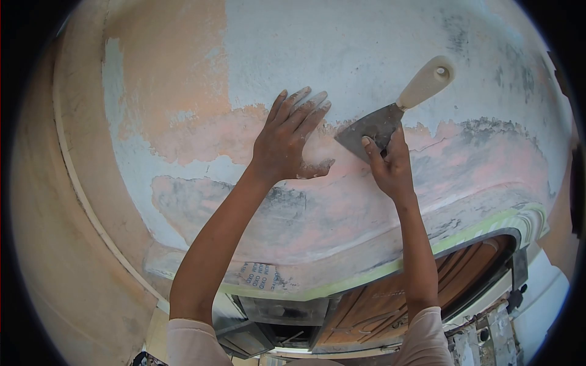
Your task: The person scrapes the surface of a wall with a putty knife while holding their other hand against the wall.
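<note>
1. near zone: the left forearm (223, 235) rises from 7 o'clock, the right forearm (418, 250) from 5 o'clock.

2. left hand (284, 143): located just off view center toward 12 o'clock; open, fingers extended, thumb spread, holding nothing. pale dust coats the fingertips. whether the palm bears on the wall cannot be told.

3. right hand (392, 168): located near 3 o'clock; closed in a pinch, thumb on the near face of the blade, other fingers largely hidden.

4. putty knife (377, 129): located toward 2 o'clock; handle (427, 83) ungripped, pointing to 1 o'clock; broad edge facing 8 o'clock. the blade grip should suit light, close control; for firm strokes, the handle would likely serve better. keep fingers behind the edge, hold it at a low angle and press evenly, lest a corner gouge. keep the left hand out of the stroke line.

5. wall (342, 55): patchy and flaking; ragged paint borders probably call for short, light passes.

6. beyond: green-edged molding (305, 294) at 6 o'clock, carved wooden door (366, 314) at 5 o'clock.
</note>
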The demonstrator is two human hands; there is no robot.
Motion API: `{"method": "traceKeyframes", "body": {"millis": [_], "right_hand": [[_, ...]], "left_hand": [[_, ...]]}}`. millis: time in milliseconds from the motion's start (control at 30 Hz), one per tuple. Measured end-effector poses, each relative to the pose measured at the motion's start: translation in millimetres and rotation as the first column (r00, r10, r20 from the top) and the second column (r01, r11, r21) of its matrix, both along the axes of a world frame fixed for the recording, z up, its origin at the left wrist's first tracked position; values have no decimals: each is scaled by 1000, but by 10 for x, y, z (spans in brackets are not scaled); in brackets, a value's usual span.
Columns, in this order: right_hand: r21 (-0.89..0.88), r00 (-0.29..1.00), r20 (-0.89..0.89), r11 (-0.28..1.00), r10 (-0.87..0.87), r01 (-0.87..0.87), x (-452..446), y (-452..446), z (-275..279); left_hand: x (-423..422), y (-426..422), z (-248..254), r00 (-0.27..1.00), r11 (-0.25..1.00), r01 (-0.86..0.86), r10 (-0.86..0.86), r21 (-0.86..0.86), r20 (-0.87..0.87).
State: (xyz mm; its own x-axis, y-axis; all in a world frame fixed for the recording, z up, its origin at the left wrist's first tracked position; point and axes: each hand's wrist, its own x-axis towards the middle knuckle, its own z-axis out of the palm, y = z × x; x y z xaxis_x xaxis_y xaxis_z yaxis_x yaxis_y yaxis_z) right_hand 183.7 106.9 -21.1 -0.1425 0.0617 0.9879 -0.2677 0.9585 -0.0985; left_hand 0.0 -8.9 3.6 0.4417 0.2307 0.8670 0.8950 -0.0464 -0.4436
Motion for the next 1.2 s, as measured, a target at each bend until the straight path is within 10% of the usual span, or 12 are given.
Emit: {"method": "traceKeyframes", "body": {"millis": [400,733,867,967,1200], "right_hand": [[-220,965,261,974,6,54,53,-686,-669],[-111,859,479,959,-180,262,555,-1320,-869],[-242,937,262,956,230,-167,794,-1622,-600],[-342,714,249,749,654,-567,872,-1954,-308],[-537,248,527,544,813,-645,1020,-2327,251]], "left_hand": [[295,-97,-433,955,956,231,-188,-182,229],[385,-743,-1280,457,800,600,-315,-26,832],[229,-838,-1405,283,841,532,-290,102,914],[63,-760,-1495,238,879,455,-276,144,931],[121,-749,-1457,414,928,365,-237,78,879]]}}
